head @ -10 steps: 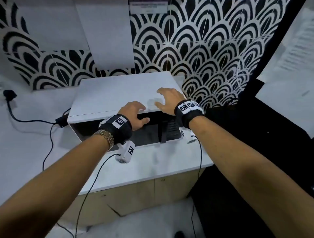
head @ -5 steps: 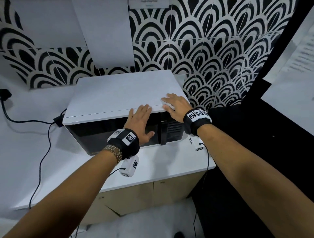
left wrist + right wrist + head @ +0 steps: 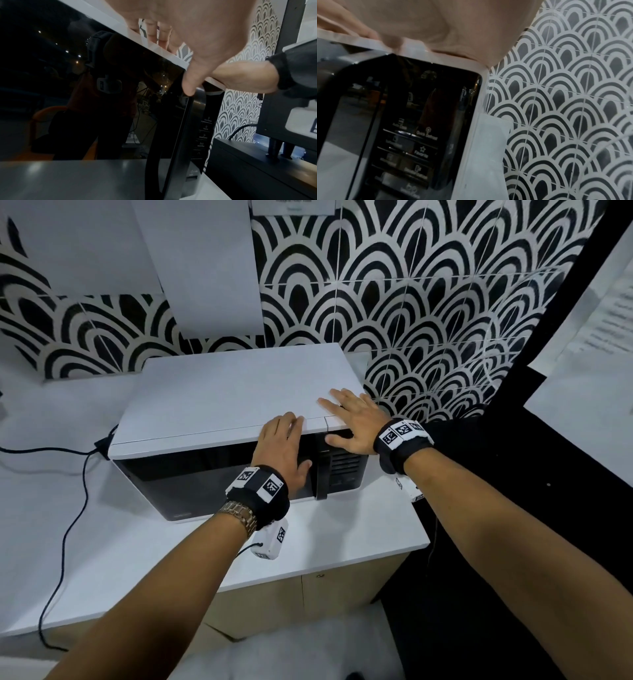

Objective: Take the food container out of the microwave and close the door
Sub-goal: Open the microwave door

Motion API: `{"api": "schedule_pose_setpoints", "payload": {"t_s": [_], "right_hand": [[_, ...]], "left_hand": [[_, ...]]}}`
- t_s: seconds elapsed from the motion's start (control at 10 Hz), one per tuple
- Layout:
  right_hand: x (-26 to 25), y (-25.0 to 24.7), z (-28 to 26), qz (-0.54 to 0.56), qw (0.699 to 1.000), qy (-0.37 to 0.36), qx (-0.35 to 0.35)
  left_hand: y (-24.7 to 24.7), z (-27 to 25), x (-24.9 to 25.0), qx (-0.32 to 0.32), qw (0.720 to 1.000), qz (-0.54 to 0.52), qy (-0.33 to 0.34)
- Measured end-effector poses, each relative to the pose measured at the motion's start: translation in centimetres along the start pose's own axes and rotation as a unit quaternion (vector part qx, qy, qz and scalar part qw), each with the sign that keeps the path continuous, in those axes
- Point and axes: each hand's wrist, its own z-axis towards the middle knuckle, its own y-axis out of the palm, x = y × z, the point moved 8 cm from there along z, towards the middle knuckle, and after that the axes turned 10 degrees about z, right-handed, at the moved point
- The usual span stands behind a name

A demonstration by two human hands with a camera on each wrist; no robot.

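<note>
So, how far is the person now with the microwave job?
Nothing looks done yet: the microwave door is closed and no food container is visible. In hand: the left hand lies flat over the door's top edge, thumb near the handle, while the right hand rests on the top right corner. Left: open the door, take the container out, close it.

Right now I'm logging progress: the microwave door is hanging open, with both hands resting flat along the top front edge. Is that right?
Not quite. The microwave door is shut, flush with the control panel, as the head view shows. The left hand and right hand do rest flat along the top front edge.
</note>
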Motion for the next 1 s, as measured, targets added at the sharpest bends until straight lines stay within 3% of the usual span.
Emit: {"api": "schedule_pose_setpoints", "payload": {"t_s": [0.1, 0.5, 1.0], "right_hand": [[0.2, 0.3, 0.2, -0.018, 0.999, 0.001, -0.026], [0.6, 0.8, 0.4, -0.047, 0.999, 0.017, -0.011], [0.6, 0.7, 0.4, -0.045, 0.999, 0.027, -0.011]], "left_hand": [[-0.7, 0.7, 0.3, 0.007, 1.0, -0.021, -0.018], [-0.9, 3.0, 0.0, -0.01, 0.998, -0.023, -0.051], [-0.9, 3.5, 0.2, -0.039, 0.998, 0.004, -0.041]]}}
